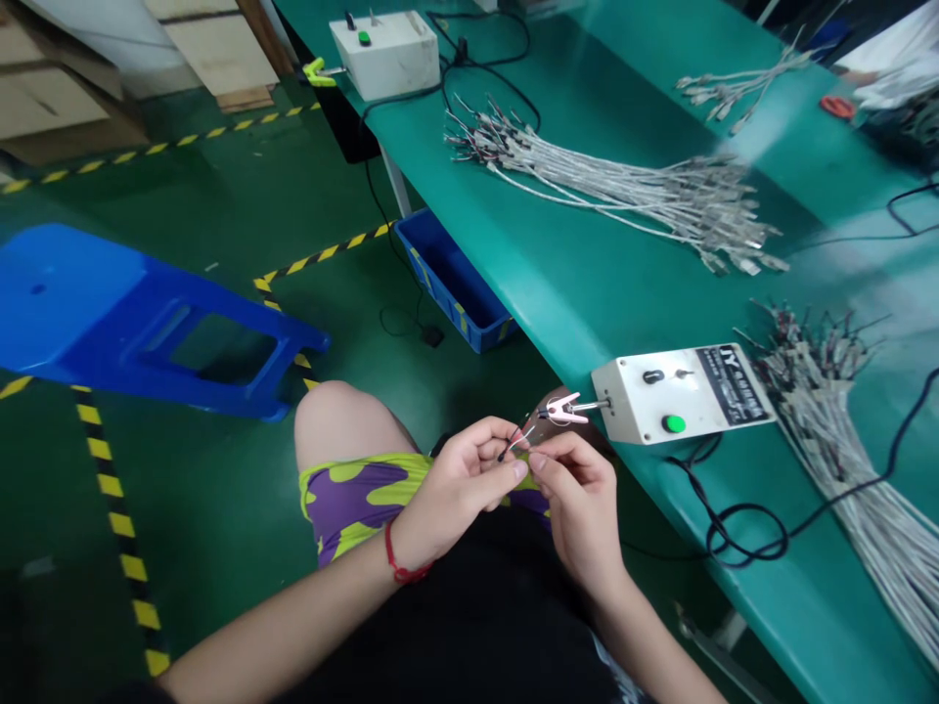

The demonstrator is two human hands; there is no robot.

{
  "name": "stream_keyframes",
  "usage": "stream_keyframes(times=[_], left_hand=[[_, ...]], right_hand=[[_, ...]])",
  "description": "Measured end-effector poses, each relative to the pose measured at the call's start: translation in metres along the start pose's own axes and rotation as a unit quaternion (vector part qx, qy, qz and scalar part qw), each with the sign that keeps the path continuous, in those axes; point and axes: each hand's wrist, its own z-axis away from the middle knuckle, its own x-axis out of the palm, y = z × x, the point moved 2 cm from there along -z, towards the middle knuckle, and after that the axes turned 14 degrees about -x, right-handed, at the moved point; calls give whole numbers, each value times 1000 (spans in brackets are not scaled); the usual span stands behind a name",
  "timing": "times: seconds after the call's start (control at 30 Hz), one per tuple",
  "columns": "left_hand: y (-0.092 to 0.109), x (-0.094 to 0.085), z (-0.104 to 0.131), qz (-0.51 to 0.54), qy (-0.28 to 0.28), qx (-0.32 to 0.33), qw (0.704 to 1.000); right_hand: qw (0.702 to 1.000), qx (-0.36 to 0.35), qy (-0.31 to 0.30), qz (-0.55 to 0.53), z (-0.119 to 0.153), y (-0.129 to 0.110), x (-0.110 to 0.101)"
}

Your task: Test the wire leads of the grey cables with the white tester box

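Left hand, right hand, fingers pinching thin wires beside the tabletop; bin below it, stool well apart!

Yellow-black tape crosses the green floor near a blue stool.

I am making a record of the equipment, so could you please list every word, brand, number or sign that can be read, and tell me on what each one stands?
"JY": on the black label of the nearer white box.
Beside it on the same label: further characters and small lines, too blurred to read.
Farther white box: no readable text.
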Motion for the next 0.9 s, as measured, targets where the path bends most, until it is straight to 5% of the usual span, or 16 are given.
stream_keyframes(times=[0.27,0.9], left_hand=[[7,-4,-5,-78,109,74,988],[10,-3,-23,-18,105,53,993]], right_hand=[[998,-22,2,62,-1,-5,1],[989,20,102,-105,-20,20,-4]])
